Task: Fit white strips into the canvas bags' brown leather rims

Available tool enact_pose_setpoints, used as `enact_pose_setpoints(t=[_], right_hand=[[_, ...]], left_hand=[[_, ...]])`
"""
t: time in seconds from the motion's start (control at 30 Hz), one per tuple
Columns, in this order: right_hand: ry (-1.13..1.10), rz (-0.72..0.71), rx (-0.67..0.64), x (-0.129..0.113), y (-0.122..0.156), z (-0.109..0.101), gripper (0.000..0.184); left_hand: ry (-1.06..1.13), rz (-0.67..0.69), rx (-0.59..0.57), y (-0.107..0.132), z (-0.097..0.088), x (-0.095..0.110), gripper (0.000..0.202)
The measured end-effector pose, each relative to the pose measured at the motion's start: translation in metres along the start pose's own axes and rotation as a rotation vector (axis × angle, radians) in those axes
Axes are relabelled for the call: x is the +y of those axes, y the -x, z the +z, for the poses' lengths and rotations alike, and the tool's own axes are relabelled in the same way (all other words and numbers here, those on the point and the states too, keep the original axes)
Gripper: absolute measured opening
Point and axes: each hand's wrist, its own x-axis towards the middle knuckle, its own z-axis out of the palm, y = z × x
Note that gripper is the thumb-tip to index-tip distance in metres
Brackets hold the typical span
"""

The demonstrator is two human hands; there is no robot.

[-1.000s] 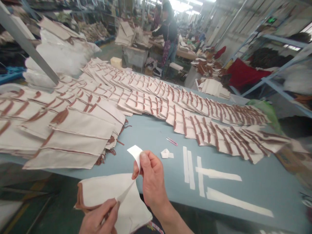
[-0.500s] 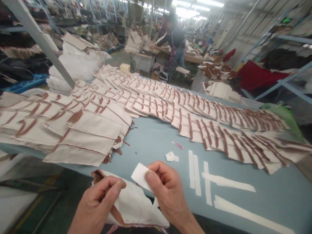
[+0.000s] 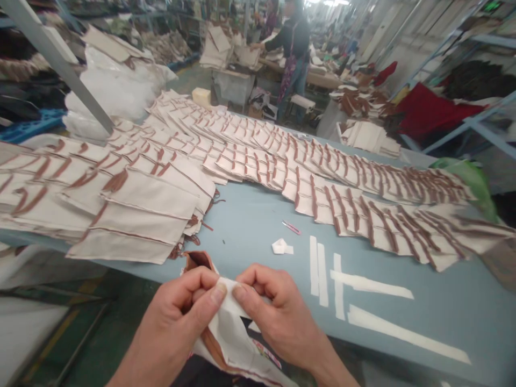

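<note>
A small piece of white tape (image 3: pixel 229 293) stretches between my two hands at the near edge of the table. Thumb and forefinger of my left hand (image 3: pixel 177 317) pinch one end, and my right hand (image 3: pixel 280 312) grips the other end, fingers closed. Below them hangs a cream fabric piece (image 3: pixel 231 336) with brown edging; its upper part runs behind my left fingers, and whether they hold it too I cannot make out. Past my hands lie a folded white strip (image 3: pixel 279 246) and a pink-handled tool (image 3: pixel 291 227), perhaps a seam ripper.
Several white strips (image 3: pixel 320 274) lie on the blue table (image 3: pixel 245 215) at right. Overlapping cream panels with brown trim (image 3: pixel 141 215) cover its left and far sides. A grey post (image 3: pixel 64 70) slants at left. Further back, a person (image 3: pixel 294 54) stands at another bench.
My left hand has moved right and taken the tape's free end. Both hands now meet on it, where before only the right held it. The view has tilted down slightly.
</note>
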Motion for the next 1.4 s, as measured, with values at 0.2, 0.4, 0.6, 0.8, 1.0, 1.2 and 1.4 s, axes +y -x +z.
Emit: enact_pose_setpoints(t=[0.2, 0.4, 0.6, 0.8, 1.0, 1.2, 1.4], right_hand=[[-0.067, 0.115, -0.055, 0.002, -0.005, -0.006, 0.032], [-0.052, 0.107, -0.059, 0.001, -0.007, -0.008, 0.030], [0.067, -0.086, -0.016, 0.014, 0.011, 0.003, 0.023], [0.363, -0.506, 0.094, 0.054, 0.018, 0.030, 0.013], [0.451, -0.589, 0.217, 0.065, 0.011, 0.034, 0.021], [0.504, -0.560, 0.200, 0.062, 0.011, 0.024, 0.024], [0.514, -0.532, 0.193, 0.064, 0.009, 0.021, 0.020]], left_hand=[[-0.031, -0.019, -0.039, -0.004, -0.006, -0.001, 0.055], [-0.145, 0.171, 0.105, -0.019, -0.017, -0.018, 0.056], [-0.005, 0.132, 0.218, -0.037, -0.025, -0.050, 0.058], [0.141, 0.071, 0.266, -0.043, -0.017, -0.052, 0.071], [-0.162, 0.261, 0.058, -0.040, -0.033, -0.038, 0.067], [-0.450, 0.210, -0.074, -0.035, -0.056, -0.027, 0.042], [-0.411, 0.209, -0.145, -0.045, -0.046, -0.028, 0.040]])
